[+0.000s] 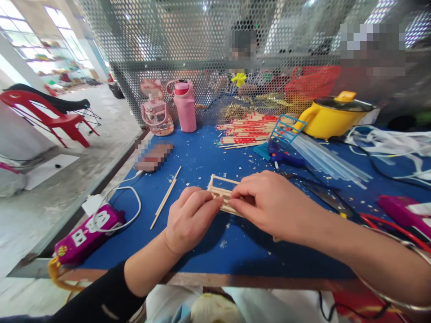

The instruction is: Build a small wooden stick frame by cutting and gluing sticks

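Observation:
A small frame of thin wooden sticks (224, 181) is held just above the blue tabletop. My left hand (191, 215) is closed on its left end, thumb and fingers pinching the sticks. From the right, my right hand (262, 197) pinches at the frame's middle with thumb and forefinger; the palm hides the frame's right part. Whether a separate small piece sits between those right fingertips I cannot make out. Two loose wooden sticks (165, 197) lie to the left of my left hand. Beyond my right hand, a blue glue gun (286, 158) rests by a teal wire stand (286, 130).
Bundled sticks with red wrapping (249, 130) and clear glue sticks (330, 157) lie at the back. A yellow pot (332, 119), pink bottle (185, 110) and clear bottle (157, 114) stand by the perforated metal screen (188, 40). A purple power strip (89, 233) sits left. A person is behind the screen.

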`<act>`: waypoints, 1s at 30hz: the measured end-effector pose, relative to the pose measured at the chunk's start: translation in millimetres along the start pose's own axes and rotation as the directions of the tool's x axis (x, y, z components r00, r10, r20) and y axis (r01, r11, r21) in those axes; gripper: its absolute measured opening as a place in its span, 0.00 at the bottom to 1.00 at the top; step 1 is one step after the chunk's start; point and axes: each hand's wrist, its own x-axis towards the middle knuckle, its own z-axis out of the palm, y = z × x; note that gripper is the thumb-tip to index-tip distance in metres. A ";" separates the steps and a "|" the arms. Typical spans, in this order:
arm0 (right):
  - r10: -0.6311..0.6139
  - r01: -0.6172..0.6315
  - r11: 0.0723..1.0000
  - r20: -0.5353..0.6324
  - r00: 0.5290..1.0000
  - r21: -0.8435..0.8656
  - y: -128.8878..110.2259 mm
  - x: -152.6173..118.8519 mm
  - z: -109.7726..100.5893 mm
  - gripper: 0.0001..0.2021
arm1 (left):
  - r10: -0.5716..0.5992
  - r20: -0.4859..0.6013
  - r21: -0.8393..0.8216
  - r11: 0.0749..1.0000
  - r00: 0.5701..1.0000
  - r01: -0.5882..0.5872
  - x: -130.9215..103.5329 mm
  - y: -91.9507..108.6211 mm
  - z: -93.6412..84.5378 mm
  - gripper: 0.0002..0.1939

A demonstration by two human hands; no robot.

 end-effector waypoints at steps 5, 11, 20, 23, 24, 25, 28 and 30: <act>0.018 -0.019 1.000 0.013 1.000 0.012 -0.7 0.7 -2.2 0.11 | -0.030 0.015 -0.020 0.999 0.999 0.030 0.8 0.4 -0.7 0.12; 0.008 -0.008 1.000 0.006 1.000 0.004 0.5 -0.1 -1.3 0.11 | -0.071 0.031 -0.011 0.997 0.997 0.071 1.4 0.9 -1.0 0.10; 0.020 -0.020 1.000 0.002 1.000 0.016 1.7 -1.9 0.0 0.12 | -0.029 0.036 0.014 0.999 0.999 0.029 1.3 0.9 0.2 0.11; 0.022 -0.022 1.000 -0.006 1.000 0.020 2.1 -1.2 0.6 0.12 | -0.019 0.031 0.004 1.000 0.999 0.019 0.7 0.7 0.0 0.13; 0.021 -0.021 1.000 -0.010 1.000 0.021 2.4 -0.8 0.8 0.12 | -0.017 0.032 0.002 1.000 0.999 0.017 0.5 0.5 -0.1 0.14; 0.020 -0.020 1.000 -0.012 1.000 0.023 2.7 -0.5 0.9 0.12 | -0.015 0.035 0.000 1.000 0.999 0.015 0.2 0.4 0.0 0.14; 0.020 -0.020 1.000 -0.017 1.000 0.021 3.4 0.0 1.2 0.12 | -0.017 0.044 -0.001 1.000 0.999 0.017 -0.4 -0.1 0.3 0.14; 0.019 -0.019 1.000 -0.017 1.000 0.018 3.5 -0.3 1.3 0.12 | -0.018 0.046 -0.001 1.000 0.999 0.018 -0.7 -0.4 0.6 0.14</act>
